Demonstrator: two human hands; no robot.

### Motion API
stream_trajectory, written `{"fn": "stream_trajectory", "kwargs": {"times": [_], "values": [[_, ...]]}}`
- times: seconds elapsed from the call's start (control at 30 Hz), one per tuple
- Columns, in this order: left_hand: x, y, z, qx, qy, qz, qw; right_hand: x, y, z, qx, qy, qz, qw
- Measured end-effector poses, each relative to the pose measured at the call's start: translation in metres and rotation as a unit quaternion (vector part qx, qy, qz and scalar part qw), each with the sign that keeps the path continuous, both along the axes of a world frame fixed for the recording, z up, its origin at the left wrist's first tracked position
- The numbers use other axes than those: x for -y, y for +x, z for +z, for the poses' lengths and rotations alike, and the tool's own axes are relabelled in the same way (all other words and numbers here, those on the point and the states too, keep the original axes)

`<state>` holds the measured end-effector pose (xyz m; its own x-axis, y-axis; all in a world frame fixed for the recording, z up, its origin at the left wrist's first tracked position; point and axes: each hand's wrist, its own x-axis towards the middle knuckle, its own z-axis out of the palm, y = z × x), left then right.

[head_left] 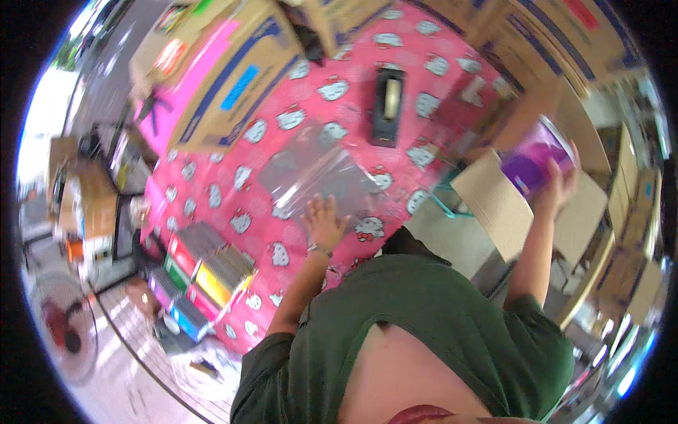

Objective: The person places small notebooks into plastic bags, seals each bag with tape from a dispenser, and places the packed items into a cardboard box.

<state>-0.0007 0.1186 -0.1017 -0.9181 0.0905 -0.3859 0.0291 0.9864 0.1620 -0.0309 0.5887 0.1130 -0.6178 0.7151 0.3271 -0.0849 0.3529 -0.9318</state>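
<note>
My left hand [325,225] lies with its fingers spread on a clear plastic bag [321,180], which rests flat on the table's pink patterned cover [280,254]. Off to the right, my right hand [559,185] grips a purple package [531,157] with a pale rim; motion blurs its details. That package is over an open cardboard box [494,203] whose flaps stand out beside it. The fingers of this hand wrap round the package's right side, and part of them is hidden.
A black tape dispenser [386,126] lies beyond the plastic bag. Large cardboard boxes [240,85] line the far side. Stacks of colourful spiral-bound notebooks [224,277] sit at the table's left edge, with a fan [65,326] further left.
</note>
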Motion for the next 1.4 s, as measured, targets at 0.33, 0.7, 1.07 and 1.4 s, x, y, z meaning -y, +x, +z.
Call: {"fn": "stream_trajectory", "kwargs": {"times": [0.33, 0.7, 1.07, 1.4], "values": [[-0.019, -0.015, -0.002, -0.001, 0.02, 0.154, 0.988, -0.141, 0.003, -0.081, 0.197, 0.051, -0.222, 0.954], [0.002, -0.042, 0.013, -0.023, -0.016, 0.138, 0.99, -0.162, -0.022, -0.245, 0.589, -0.315, 0.184, 0.722], [0.015, -0.051, 0.038, 0.071, 0.076, 0.144, 0.984, 0.075, -0.06, -0.063, 0.002, 0.203, 0.043, 0.978], [0.388, 0.049, 0.13, -0.569, -0.041, 0.399, 0.718, 0.532, -0.047, -0.043, -0.069, 0.157, 0.556, 0.814]]}}
